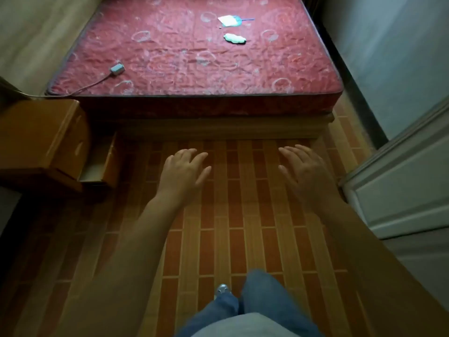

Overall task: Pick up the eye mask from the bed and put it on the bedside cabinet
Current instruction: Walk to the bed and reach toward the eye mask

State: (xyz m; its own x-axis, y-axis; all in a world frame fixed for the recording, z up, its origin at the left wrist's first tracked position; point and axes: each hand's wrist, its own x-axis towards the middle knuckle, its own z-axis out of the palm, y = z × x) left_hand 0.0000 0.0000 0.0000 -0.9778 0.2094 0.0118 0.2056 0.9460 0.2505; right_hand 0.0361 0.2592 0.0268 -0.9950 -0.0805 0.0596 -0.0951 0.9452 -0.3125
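Both hands are spread wide and hold nothing: my left hand [183, 170], my right hand [305, 170]. Far ahead on the red bed [170, 69] lies the eye mask [234, 38], stretched sideways, closer to my right hand.

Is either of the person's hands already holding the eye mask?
No, the left hand and right hand hang open and empty over the floor, while the eye mask lies on the bed.
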